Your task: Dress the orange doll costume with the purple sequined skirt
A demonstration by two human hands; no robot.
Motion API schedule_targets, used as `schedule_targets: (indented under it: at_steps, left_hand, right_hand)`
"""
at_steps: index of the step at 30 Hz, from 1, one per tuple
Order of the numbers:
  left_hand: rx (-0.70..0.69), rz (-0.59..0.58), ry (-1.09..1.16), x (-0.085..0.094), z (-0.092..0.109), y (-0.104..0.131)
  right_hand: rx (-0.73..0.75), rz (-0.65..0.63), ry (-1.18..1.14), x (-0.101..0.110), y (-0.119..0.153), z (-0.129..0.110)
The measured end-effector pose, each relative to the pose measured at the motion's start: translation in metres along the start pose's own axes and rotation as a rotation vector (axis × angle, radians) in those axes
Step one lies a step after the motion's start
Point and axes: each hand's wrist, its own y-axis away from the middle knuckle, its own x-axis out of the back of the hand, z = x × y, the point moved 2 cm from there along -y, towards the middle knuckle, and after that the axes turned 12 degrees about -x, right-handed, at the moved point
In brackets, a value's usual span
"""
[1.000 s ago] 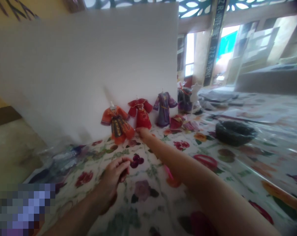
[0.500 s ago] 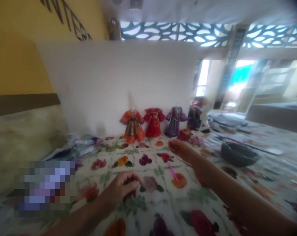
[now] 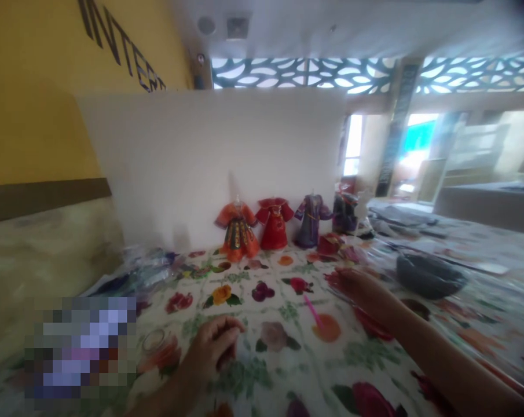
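My left hand (image 3: 216, 344) hovers or rests low over the fruit-and-flower tablecloth (image 3: 253, 339), fingers loosely bent, with nothing visible in it. Reaching in from the right, my right hand (image 3: 352, 284) is stretched out, palm down, near a red folded piece (image 3: 330, 244); its fingertips are blurred. A pink straw-like stick (image 3: 312, 311) lies between the hands. Three miniature garments stand at the back: an orange robe (image 3: 238, 231), a red dress (image 3: 274, 224) and a purple robe (image 3: 312, 221).
A white board (image 3: 213, 156) stands behind the garments. To the right are a dark grey bowl (image 3: 431, 277) and clear plastic sheeting. At left lie plastic-wrapped items (image 3: 151, 269) and a pixelated patch. A dark bundle (image 3: 345, 211) is at the back right.
My right hand has drawn back from near the garments, toward me and to the right. The left hand stays low with its fingers slightly more bent. The view has tilted up a little.
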Motion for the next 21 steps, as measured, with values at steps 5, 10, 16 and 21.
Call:
schedule_targets:
  at_steps: [5, 10, 16, 21]
  left_hand:
    - [-0.035, 0.080, -0.080, 0.009, -0.009, 0.002]
    - [-0.097, 0.092, -0.146, 0.003, -0.012, 0.010]
    - [-0.128, 0.129, -0.204, 0.000, -0.014, 0.014]
    - [-0.117, 0.082, -0.257, 0.001, -0.018, 0.012]
  right_hand:
    - [-0.072, -0.071, -0.145, 0.008, -0.002, 0.006]
    - [-0.043, -0.053, -0.088, 0.003, 0.009, 0.005]
    - [0.021, -0.028, 0.138, -0.039, 0.017, -0.011]
    - [0.130, -0.066, 0.405, -0.115, -0.016, -0.029]
